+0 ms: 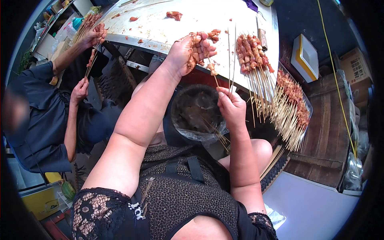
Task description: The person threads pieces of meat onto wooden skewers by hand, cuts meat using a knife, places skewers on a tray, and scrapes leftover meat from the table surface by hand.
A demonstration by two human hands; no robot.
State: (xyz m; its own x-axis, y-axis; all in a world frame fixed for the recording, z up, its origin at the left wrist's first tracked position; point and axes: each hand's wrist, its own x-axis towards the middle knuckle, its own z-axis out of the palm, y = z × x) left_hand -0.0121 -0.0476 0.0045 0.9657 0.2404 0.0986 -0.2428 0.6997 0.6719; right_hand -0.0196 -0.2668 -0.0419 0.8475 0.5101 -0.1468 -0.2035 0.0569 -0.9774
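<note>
My left hand (pixel 191 54) is raised at the table's front edge, its curled fingers holding pieces of raw meat (pixel 195 39). A skewer with meat (pixel 211 69) near its upper part runs down from these fingers to my right hand (pixel 232 105). My right hand pinches the lower end of that skewer, along with bare wooden sticks (pixel 234 60) that point upward. To the right of my hands, a pile of meat skewers (pixel 253 54) lies on the white table (pixel 150 20), sticks over the edge.
A tray of skewers (pixel 294 100) stands right, by a wooden board (pixel 320 132). Below my hands is a dark round tub (pixel 196 108). Left, a co-worker (pixel 40 116) holds a skewer. Foam box (pixel 304 58) and cardboard box (pixel 354 66) stand far right; loose meat (pixel 174 15) lies on the table.
</note>
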